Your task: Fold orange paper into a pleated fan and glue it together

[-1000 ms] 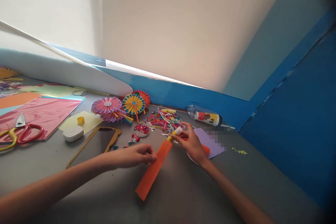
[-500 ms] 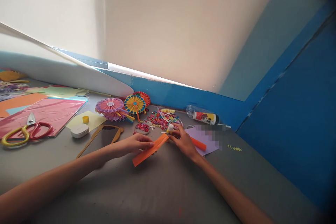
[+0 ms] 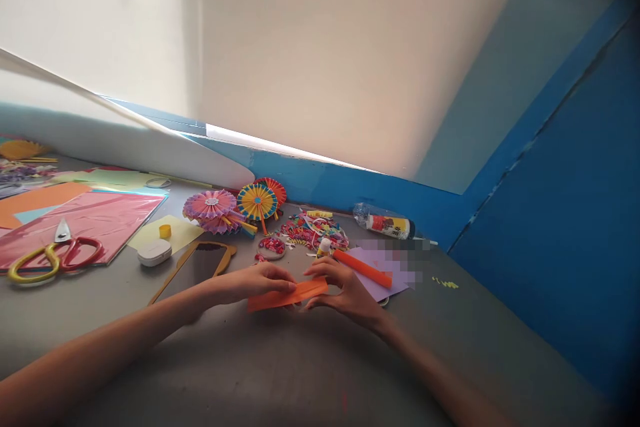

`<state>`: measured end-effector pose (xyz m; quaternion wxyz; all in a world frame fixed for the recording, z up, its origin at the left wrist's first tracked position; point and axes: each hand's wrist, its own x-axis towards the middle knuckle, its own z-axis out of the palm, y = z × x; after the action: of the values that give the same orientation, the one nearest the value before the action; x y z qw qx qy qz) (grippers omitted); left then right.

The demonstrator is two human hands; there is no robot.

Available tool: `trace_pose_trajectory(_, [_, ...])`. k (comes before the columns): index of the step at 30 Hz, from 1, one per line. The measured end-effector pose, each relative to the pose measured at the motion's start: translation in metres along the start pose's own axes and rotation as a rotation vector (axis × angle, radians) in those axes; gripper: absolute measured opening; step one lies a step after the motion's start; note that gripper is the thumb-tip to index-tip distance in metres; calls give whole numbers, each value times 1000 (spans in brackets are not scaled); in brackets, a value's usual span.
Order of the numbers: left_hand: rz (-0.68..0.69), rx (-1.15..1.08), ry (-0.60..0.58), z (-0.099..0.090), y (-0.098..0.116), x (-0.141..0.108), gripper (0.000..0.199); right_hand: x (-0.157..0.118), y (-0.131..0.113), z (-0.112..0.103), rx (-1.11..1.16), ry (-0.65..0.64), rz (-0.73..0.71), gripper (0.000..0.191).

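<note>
A folded strip of orange paper (image 3: 307,289) is pinched in my left hand (image 3: 263,282), thumb on top, held just above the grey table. Around the strip's right end curves my right hand (image 3: 350,290), thumb and fingers apart, not visibly gripping it. Just behind those fingers a glue stick (image 3: 324,246) with a white end stands upright. A second orange folded strip (image 3: 365,269) lies on a sheet of purple paper (image 3: 393,288) beyond my right hand. Close to my left forearm lies a phone (image 3: 197,267) in a tan case.
Paper rosette fans (image 3: 257,201) and a heap of paper scraps (image 3: 315,230) lie at the back. On the left are scissors (image 3: 63,253), a pink packet (image 3: 115,213), a white case (image 3: 155,253) and a yellow cap (image 3: 165,231). A glue bottle (image 3: 390,225) lies by the blue wall.
My right hand has let go of the glue stick, which stands on the table, and has moved to the strip's right end. The strip has turned flatter in my left hand.
</note>
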<state>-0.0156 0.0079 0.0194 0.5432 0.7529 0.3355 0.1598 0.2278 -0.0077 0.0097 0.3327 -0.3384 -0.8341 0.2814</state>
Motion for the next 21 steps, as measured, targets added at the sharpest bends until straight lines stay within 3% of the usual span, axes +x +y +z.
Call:
trace_pose_trajectory(3, [-1,-45,-10,2,-3,0,36,-1,7,10,139,-26,102,29])
trace_pose_trajectory(7, [-11,-255,-117,6,-5,-1,42,-1,9,16,342,-7,211,25])
trace_pose_trajectory(12, [-28,-114,-80,6,0,-2,61,1,7,16,433,16,235,23])
trace_pose_trajectory(17, [40,-100,-169,6,3,-3,43,2,5,15,448,13,247,24])
trace_pose_trajectory(21, [95,-169,-182,8,0,-2,40,2,5,14,424,9,242,25])
